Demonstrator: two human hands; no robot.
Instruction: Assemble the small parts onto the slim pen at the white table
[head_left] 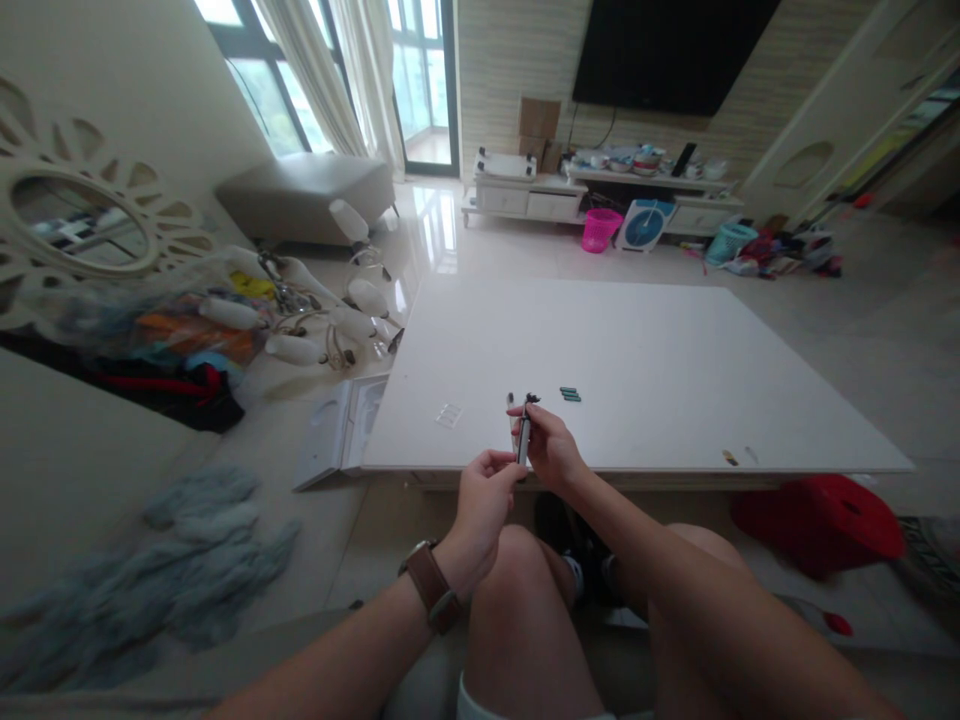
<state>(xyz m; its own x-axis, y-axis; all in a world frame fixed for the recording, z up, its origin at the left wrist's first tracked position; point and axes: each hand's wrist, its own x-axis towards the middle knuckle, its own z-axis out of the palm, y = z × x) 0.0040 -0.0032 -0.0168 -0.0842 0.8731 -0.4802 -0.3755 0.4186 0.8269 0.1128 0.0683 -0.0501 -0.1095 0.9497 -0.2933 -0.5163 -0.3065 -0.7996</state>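
Both my hands hold a slim silver-and-dark stick-shaped device (523,440) with a small black head, just above the near edge of the white table (637,340). My left hand (484,505), with a brown watch on the wrist, pinches its lower end. Higher up, the fingers of my right hand (551,447) close around it near the head. A thin pale item with a dark tip (511,398) shows just behind the device, partly hidden. Three small green-and-black cylinders (570,394), which look like batteries, lie beyond my right hand. Left of my hands lies a clear plastic piece (449,415).
A small dark-and-tan piece (730,457) lies at the table's near right. A red stool (821,525) stands by that edge. Left of the table are a lamp with several white shades (360,320) and a white box (337,430). A pink basket (600,230) stands beyond.
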